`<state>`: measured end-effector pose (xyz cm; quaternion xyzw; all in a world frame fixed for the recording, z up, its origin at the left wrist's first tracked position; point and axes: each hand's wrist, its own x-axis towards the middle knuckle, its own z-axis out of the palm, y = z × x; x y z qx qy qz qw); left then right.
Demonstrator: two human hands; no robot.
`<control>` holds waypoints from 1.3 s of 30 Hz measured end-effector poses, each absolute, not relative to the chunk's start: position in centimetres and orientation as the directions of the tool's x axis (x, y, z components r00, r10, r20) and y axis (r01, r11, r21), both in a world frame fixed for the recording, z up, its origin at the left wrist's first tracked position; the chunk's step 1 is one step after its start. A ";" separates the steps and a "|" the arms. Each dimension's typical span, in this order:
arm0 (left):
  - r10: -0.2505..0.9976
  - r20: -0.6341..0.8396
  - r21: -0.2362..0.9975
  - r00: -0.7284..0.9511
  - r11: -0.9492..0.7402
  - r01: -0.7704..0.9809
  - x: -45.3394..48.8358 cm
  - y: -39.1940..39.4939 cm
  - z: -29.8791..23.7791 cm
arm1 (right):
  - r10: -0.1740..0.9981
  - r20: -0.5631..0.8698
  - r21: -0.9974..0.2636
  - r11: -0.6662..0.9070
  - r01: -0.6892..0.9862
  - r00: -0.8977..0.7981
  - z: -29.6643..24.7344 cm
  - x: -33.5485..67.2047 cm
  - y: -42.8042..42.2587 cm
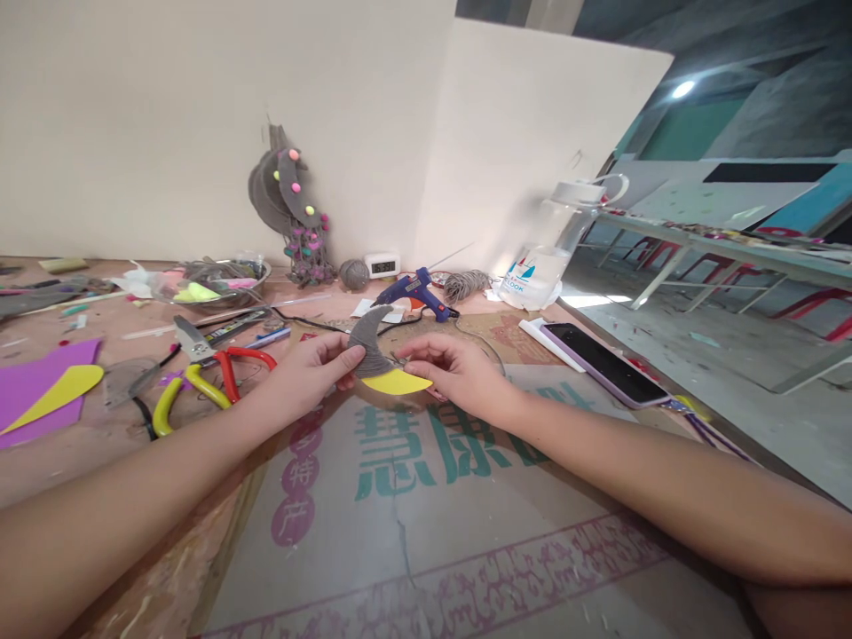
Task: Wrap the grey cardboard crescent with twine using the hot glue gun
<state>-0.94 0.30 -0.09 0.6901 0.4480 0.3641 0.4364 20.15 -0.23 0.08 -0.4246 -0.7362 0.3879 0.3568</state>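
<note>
I see yarn-wrapped yellow crescent [371,344] above printed sheet [319,577]. Left hand [318,366] clamped on crescent; right hand [459,364] at yellow end, grip can't tell. Sheet reads 慧, 康, 特产. Beyond, bottle [536,266] label ends "LOOK"; clock [382,265] digits unclear.

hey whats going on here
A person's left hand holds a crescent by its grey-wrapped part, while the right hand is at its yellow end; exactly what that one pinches is hard to tell. Grey yarn covers the upper part, the yellow showing bare. A blue glue gun lies just beyond.
</note>
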 end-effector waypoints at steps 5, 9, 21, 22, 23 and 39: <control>0.933 0.090 0.936 0.348 -0.199 0.292 -0.9 0.3 -0.2 | 0.898 0.243 -0.841 0.384 0.382 -0.366 -0.1 20.2 -0.1; 0.940 0.075 0.955 0.332 -0.163 0.246 -1.0 0.5 -0.3 | 0.920 0.241 -0.885 0.339 0.319 -0.310 0.0 20.3 0.1; 0.975 0.101 0.995 0.199 -0.096 -0.034 -1.3 1.4 -1.2 | 0.573 -0.097 -0.937 0.223 0.269 -0.814 3.2 21.4 -1.6; 0.974 0.099 0.995 0.202 -0.095 -0.030 -1.3 1.3 -1.2 | 0.539 -0.111 -0.952 0.184 0.246 -0.835 3.0 21.4 -1.6; 0.974 0.094 0.996 0.204 -0.092 -0.019 -1.3 1.3 -1.1 | 0.495 -0.123 -0.968 0.133 0.215 -0.860 2.8 21.4 -1.5; 0.962 0.107 0.964 0.253 -0.163 0.212 -1.1 0.7 -0.5 | 0.847 0.461 -0.715 0.532 0.453 -0.267 1.5 20.5 -1.2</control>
